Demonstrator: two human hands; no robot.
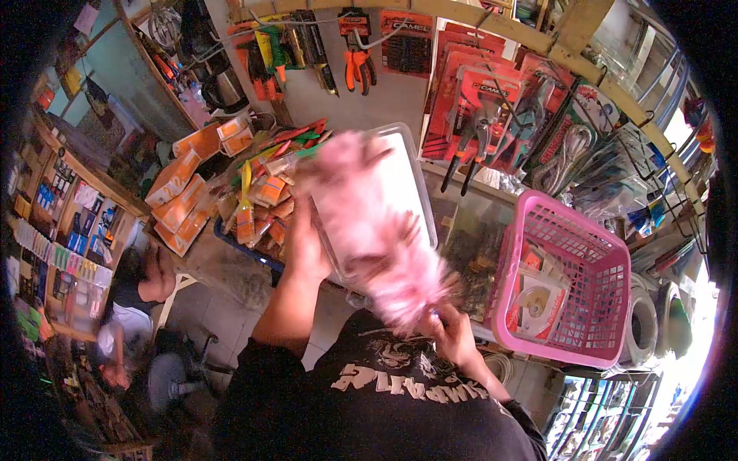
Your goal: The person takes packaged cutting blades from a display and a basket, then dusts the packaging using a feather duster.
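Observation:
My left hand [307, 242] grips the near left side of a clear plastic container [405, 165] with a pale flat surface, tilted up in front of my chest. Its fingers are partly hidden behind the container. A fluffy pink feather duster [380, 230], smeared by motion, lies across the container and covers much of it. My right hand [453, 334] is closed around the duster's handle end, low and right of the container. Just left of the container is a blue-edged tray [250, 250] heaped with paintbrushes [265, 188] in orange-labelled packaging.
A pink plastic basket [507, 307] holding packaged discs stands on the counter at right. Carded pliers [480, 115] and other tools hang from the rack ahead. Orange packets [181, 200] lie at left. Another person [127, 326] is at lower left, near a stool [165, 380].

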